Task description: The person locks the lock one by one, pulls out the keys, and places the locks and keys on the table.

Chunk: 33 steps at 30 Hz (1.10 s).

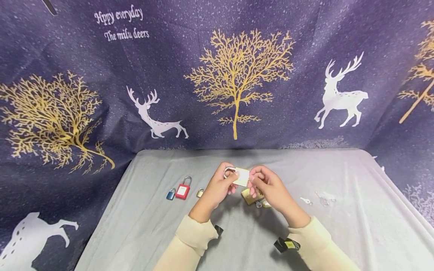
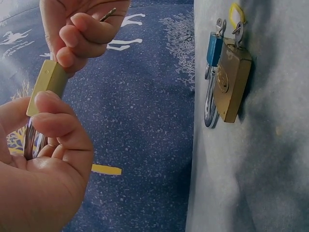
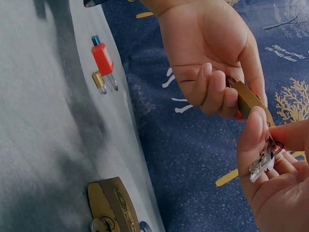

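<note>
Padlock [image 1: 242, 177] was held up between two hands above a grey-covered bench [image 1: 376, 229]

The left hand [image 1: 217, 188] gripped the padlock with thumb and fingers, its shackle [image 1: 228, 171] toward that palm. The padlock was raised off the bench, showing a pale face to the head view and brass-coloured sides to the wrist views. At the end opposite the shackle, the right hand [image 1: 269, 184] pinched a bunch of keys [image 3: 262, 166] between thumb and forefinger; some of the keys lay close against its fingers. Whether one was inside the keyhole could not be told.

Beneath the right hand, a large brass padlock [image 1: 249, 196] lay on the bench, keys attached, with a blue padlock [image 2: 214, 50] just beside it and a yellow loop [image 2: 235, 14] near. To the left lay a second blue padlock [image 1: 171, 194], a red padlock [image 1: 182, 190] and a small brass padlock [image 1: 200, 193]. Loose keys [image 1: 306, 201] lay well apart on the right. A dark cloth [image 1: 166, 71] printed with trees and deer hung behind.
</note>
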Tool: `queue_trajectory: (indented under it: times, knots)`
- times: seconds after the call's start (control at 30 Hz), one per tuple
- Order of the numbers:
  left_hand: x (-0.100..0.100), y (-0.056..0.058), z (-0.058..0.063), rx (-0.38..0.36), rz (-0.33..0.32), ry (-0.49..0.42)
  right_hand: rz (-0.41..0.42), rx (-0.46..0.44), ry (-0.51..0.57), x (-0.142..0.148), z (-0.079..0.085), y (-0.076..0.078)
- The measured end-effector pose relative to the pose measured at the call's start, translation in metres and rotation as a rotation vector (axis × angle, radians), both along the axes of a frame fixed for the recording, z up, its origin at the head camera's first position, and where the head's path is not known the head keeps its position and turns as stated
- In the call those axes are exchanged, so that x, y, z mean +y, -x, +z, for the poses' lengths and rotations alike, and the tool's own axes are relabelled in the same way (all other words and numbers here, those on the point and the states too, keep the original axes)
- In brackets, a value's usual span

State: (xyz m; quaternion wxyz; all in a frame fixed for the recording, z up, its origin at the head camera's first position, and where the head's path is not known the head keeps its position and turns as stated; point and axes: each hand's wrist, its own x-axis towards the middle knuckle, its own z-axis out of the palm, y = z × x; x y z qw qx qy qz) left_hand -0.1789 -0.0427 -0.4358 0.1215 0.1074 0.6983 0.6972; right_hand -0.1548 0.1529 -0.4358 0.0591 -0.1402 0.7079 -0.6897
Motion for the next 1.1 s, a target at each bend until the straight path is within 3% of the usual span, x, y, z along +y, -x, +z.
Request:
queue_trajectory:
  times: [0.23,0.57,0.8,1.1]
  knots:
    - [0.000,0.000,0.001,-0.002,-0.001,-0.001,0.012,0.001,-0.003,0.002,0.002,0.000]
    - [-0.006,0.001,0.003,0.023,0.019,-0.007,0.019,0.054,-0.086,0.006,0.003,0.000]
    - [-0.010,0.006,-0.001,0.020,-0.025,-0.094,0.006,0.095,-0.109,0.009,0.002,0.003]
    - [-0.013,0.005,0.003,0.011,-0.004,-0.194,-0.069,0.106,-0.207,0.010,0.003,0.006]
